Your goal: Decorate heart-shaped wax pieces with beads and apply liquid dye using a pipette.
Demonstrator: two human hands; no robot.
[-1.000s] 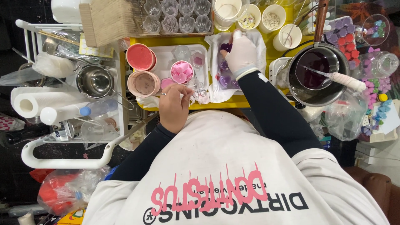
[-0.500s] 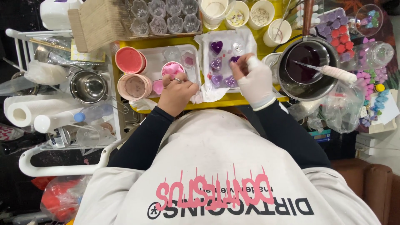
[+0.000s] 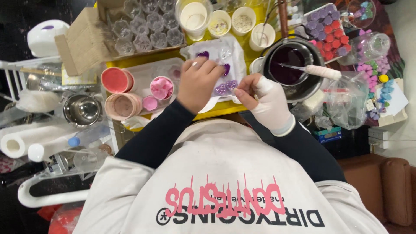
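We seem to be easing purple heart shapes (image 3: 222, 89) from a clear mould sheet (image 3: 236, 50) near the yellow worktop's (image 3: 216, 113) front edge, our left hand (image 3: 200, 82) covering it, grip hidden, our gloved right hand (image 3: 268, 102) pinching its near edge; next calls for gentle peeling.

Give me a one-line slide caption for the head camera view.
Bare left hand and gloved right hand work over a clear mould tray of purple pieces, beside a pot of dark purple liquid.

Purple hearts (image 3: 225, 86) in clear mold (image 3: 232, 54), right hand (image 3: 266, 102) white-gloved, yellow tabletop (image 3: 143, 58), pink petals in pink cup (image 3: 161, 87), dark purple liquid in black pot (image 3: 289, 65), white paper cups (image 3: 219, 23).
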